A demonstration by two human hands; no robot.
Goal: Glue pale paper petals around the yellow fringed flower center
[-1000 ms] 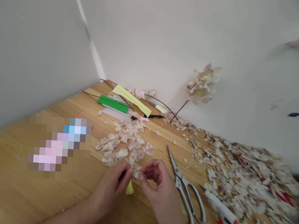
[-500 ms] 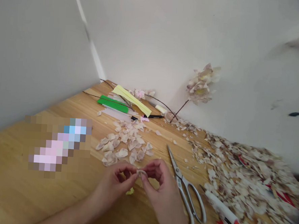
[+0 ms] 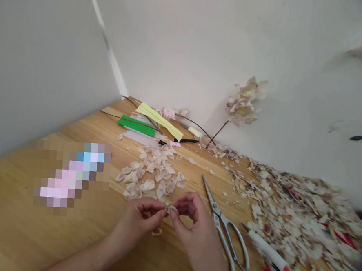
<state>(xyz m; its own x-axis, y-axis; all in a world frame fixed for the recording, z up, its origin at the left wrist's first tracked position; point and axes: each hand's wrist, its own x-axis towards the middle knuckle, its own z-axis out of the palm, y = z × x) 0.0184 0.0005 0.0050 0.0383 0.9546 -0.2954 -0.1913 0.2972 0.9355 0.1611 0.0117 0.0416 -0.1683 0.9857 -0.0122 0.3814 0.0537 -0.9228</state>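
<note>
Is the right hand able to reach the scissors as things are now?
Probably yes: the scissors lie uncovered on the table beside the right hand. But both hands pinch a petal now.

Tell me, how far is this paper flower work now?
Done: one flower on a stem leans on the wall, and a pile of cut petals lies on the table. In hand: left hand and right hand pinch one petal together. Left: the loose petals remain unassembled; the scissors lie beside the right hand.

Craft desk: scissors point(image 3: 224, 228), paper petals point(image 3: 149, 172)
</note>
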